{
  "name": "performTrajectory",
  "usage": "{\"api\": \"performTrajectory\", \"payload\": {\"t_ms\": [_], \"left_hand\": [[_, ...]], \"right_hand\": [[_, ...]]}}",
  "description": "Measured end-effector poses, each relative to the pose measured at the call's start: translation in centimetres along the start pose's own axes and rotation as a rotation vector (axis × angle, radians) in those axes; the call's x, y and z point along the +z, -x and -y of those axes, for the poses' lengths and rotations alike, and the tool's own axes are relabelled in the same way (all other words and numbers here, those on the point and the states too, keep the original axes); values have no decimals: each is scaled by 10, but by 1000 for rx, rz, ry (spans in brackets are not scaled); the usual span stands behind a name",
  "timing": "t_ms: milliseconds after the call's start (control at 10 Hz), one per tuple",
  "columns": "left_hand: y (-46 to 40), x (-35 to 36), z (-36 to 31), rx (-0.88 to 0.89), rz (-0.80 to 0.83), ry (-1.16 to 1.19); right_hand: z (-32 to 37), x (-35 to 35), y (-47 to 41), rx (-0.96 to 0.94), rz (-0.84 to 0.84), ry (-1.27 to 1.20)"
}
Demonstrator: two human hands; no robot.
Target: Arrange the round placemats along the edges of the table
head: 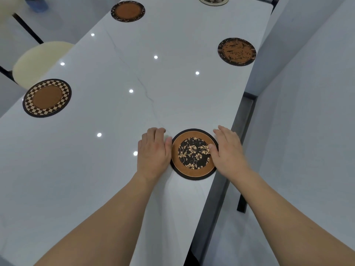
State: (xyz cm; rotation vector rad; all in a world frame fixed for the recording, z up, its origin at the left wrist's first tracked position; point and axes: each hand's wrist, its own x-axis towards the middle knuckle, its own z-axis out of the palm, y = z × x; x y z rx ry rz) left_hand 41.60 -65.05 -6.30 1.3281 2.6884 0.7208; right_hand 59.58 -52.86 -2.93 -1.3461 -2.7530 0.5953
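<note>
A round placemat with a black floral centre (193, 153) lies flat near the right edge of the white table (115, 121). My left hand (153, 152) rests flat on the table against the mat's left rim. My right hand (228, 150) lies over its right rim, thumb on the mat. Both hands have their fingers extended and grip nothing. A checkered mat (47, 97) sits at the left edge, a brown mat (128, 11) further along the left. A speckled brown mat (236, 51) sits at the right edge and a pale-rimmed mat (213, 0) at the far end.
Two cream round stools (38, 58) stand beside the table's left side. A grey wall (307, 93) runs close along the right edge, with a narrow gap and a dark table leg (243, 200) below. Ceiling lights reflect on the glossy top.
</note>
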Motion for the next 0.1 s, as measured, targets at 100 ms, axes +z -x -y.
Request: {"api": "performTrajectory", "payload": {"t_ms": [100], "left_hand": [[-9,-15,4,68,-1,-8]], "right_hand": [[15,-11,6,29,20,-59]]}}
